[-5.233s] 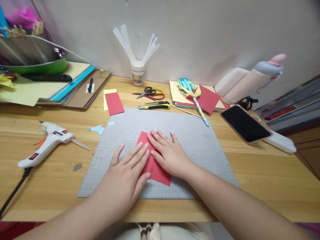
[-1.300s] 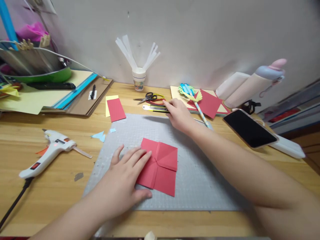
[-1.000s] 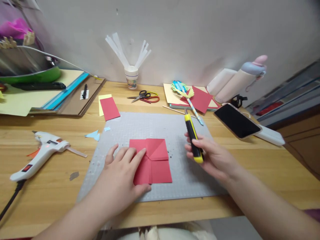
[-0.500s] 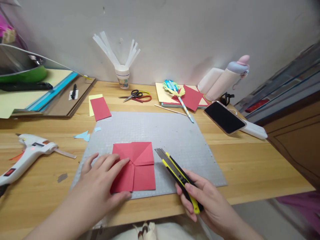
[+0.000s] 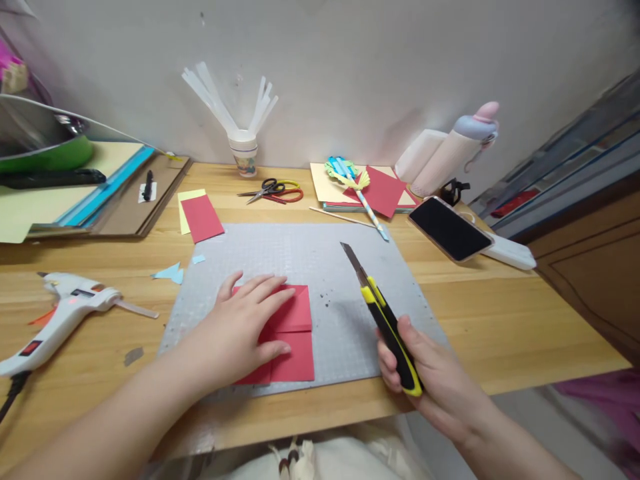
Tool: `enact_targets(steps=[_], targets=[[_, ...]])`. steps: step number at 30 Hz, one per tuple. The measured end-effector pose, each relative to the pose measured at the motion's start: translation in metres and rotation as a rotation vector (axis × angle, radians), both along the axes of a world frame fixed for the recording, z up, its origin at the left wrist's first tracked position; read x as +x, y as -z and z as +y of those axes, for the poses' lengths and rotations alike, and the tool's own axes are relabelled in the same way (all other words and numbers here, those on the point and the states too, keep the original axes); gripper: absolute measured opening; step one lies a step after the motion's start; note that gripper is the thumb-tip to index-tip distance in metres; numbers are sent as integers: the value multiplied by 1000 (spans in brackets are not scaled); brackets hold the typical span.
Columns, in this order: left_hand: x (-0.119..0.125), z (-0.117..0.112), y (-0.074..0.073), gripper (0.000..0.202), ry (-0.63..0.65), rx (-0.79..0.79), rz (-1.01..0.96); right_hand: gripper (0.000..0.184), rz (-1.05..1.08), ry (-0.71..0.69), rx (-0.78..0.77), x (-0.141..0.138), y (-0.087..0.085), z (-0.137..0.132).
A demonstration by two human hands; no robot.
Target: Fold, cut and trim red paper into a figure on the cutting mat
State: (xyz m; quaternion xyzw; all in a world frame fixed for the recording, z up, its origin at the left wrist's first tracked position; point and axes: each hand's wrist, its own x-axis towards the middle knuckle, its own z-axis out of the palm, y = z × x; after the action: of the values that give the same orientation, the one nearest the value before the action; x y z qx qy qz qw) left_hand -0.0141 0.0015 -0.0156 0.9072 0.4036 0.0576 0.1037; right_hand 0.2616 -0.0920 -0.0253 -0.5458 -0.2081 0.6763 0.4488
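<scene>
A folded red paper square [image 5: 295,333] lies on the grey cutting mat [image 5: 305,260] near its front edge. My left hand [image 5: 237,330] rests flat on the paper's left half, fingers stretched out. My right hand [image 5: 430,380] is closed round the handle of a yellow and black utility knife [image 5: 383,317]. The knife's blade is extended and points away from me, up over the mat to the right of the red paper, not touching it.
A white glue gun [image 5: 60,310] lies at the left with its cord. Scissors [image 5: 273,191], a cup of glue sticks [image 5: 243,150], paper stacks [image 5: 365,190], a phone [image 5: 447,228] and a bottle [image 5: 450,157] line the back. Blue paper scraps [image 5: 170,272] lie beside the mat. The desk edge is close to me.
My right hand reached back, picked up the utility knife and brought it to the front right with its blade out. My left hand slid further over the red paper.
</scene>
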Motion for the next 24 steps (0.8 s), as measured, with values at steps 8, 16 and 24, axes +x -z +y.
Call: enact_targets(steps=[8, 16, 24], targets=[[17, 11, 16, 53, -176, 153, -84, 59, -420, -199, 135, 8, -8, 11], [10, 12, 15, 23, 50, 139, -154, 47, -897, -339, 307, 18, -2, 19], [10, 11, 15, 25, 103, 125, -237, 45, -877, -475, 319, 23, -6, 20]])
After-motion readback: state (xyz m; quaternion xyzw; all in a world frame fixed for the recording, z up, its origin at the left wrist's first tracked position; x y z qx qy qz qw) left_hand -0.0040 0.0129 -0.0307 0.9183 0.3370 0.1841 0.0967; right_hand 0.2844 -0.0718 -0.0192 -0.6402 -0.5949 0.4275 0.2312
